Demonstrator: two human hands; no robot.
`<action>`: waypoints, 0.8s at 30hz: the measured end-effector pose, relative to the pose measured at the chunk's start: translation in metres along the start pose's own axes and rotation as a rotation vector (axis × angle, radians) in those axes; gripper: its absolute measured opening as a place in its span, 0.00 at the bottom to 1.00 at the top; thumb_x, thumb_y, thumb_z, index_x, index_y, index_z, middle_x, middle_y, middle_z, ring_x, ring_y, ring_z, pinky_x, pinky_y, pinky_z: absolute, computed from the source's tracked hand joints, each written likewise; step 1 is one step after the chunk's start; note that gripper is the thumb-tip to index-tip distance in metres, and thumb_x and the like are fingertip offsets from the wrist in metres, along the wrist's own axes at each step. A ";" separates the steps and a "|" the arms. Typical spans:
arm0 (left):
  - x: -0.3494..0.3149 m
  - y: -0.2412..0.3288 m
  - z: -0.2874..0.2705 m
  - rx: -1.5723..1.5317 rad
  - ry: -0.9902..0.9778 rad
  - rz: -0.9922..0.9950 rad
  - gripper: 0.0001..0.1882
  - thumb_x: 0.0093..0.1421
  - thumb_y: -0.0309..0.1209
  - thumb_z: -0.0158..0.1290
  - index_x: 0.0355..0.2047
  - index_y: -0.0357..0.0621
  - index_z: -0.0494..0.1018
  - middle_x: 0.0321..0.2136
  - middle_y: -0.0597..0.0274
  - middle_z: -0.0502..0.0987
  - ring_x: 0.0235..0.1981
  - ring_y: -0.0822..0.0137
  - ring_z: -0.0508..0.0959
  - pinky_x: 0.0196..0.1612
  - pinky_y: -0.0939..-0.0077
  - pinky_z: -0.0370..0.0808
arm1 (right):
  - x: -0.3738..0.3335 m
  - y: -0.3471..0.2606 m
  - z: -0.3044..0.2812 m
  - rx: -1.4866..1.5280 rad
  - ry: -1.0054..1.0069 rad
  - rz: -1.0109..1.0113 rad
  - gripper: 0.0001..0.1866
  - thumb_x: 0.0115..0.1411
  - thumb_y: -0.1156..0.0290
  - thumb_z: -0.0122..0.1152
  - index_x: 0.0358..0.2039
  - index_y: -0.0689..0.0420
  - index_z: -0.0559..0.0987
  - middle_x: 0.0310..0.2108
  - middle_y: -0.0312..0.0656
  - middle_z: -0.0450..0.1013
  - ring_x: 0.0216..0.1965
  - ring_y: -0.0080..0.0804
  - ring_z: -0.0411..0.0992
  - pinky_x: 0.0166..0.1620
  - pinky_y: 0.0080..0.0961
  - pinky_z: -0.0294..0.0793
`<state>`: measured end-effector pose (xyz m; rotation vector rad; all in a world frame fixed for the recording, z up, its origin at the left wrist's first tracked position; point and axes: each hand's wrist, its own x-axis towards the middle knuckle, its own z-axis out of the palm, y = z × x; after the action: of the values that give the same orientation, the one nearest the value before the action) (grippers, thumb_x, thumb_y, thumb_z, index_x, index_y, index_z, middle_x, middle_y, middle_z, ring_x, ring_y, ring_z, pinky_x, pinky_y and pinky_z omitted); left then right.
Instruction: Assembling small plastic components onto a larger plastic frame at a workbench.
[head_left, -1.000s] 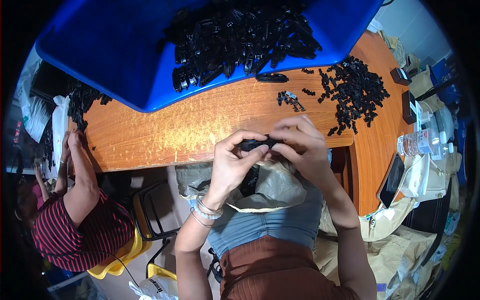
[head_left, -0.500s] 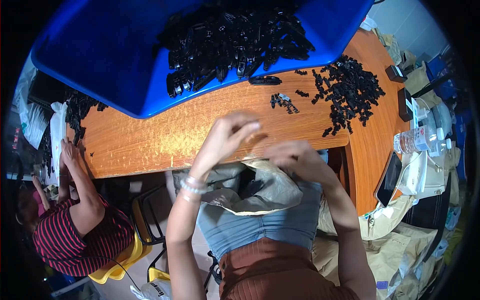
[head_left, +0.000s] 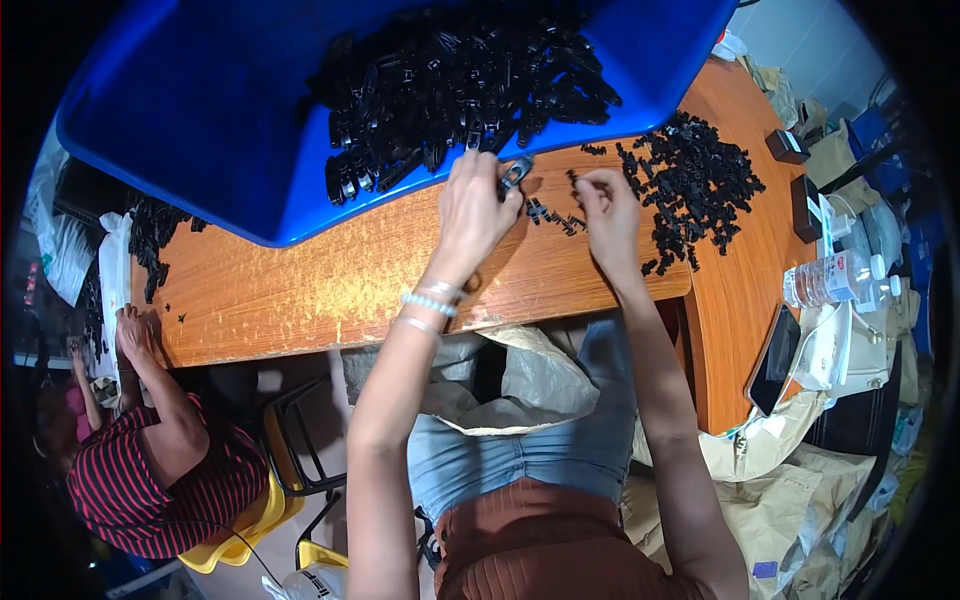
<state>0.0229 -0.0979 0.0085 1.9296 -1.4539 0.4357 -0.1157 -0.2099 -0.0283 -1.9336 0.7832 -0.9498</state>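
My left hand [head_left: 472, 212] is closed on an elongated black plastic part [head_left: 516, 174] with a lighter patch on it, just off the front rim of the blue bin [head_left: 300, 205]. Many similar glossy black parts [head_left: 450, 95] are heaped in that bin. To the right, my right hand [head_left: 612, 222] has thumb and fingers pinched together, with a small black toothed piece [head_left: 573, 178] at the fingertips. A few loose small pieces [head_left: 552, 215] lie on the table between both hands. Beside my right hand spreads a pile of small black toothed pieces [head_left: 705, 180].
A grey-lined sack [head_left: 530, 390] hangs open at my lap below the wooden table [head_left: 300, 300]. On the right are a water bottle [head_left: 825, 280], a phone [head_left: 776, 360] and small black boxes [head_left: 806, 208]. A person in a striped shirt [head_left: 165, 470] works at the left.
Both hands have moved forward from above the sack onto the table. My left hand now holds an elongated black part by the bin, and my right hand pinches a small black piece.
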 end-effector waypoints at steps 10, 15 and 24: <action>-0.064 0.026 -0.059 -1.376 -0.229 -0.667 0.22 0.55 0.13 0.50 0.49 0.34 0.58 0.29 0.52 0.77 0.29 0.65 0.81 0.32 0.78 0.80 | -0.062 -0.070 -0.016 0.585 -0.193 0.167 0.08 0.57 0.83 0.53 0.38 0.68 0.76 0.33 0.44 0.74 0.34 0.23 0.72 0.36 0.16 0.70; -0.073 0.041 -0.077 -1.327 -0.321 -0.703 0.13 0.57 0.14 0.49 0.42 0.30 0.64 0.32 0.49 0.77 0.35 0.62 0.80 0.38 0.77 0.80 | -0.078 -0.081 -0.014 0.498 -0.268 0.028 0.06 0.52 0.86 0.56 0.32 0.69 0.78 0.40 0.46 0.71 0.43 0.30 0.69 0.46 0.21 0.68; -0.076 0.047 -0.087 -1.263 -0.276 -0.726 0.09 0.56 0.16 0.51 0.38 0.31 0.67 0.29 0.54 0.78 0.32 0.68 0.80 0.35 0.81 0.79 | -0.086 -0.079 -0.013 -0.135 -0.070 -0.498 0.09 0.49 0.80 0.61 0.33 0.62 0.79 0.36 0.41 0.72 0.38 0.28 0.70 0.34 0.21 0.69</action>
<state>-0.0349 0.0089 0.0383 1.2627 -0.6904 -0.9098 -0.1583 -0.1108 0.0177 -2.3235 0.3306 -1.1315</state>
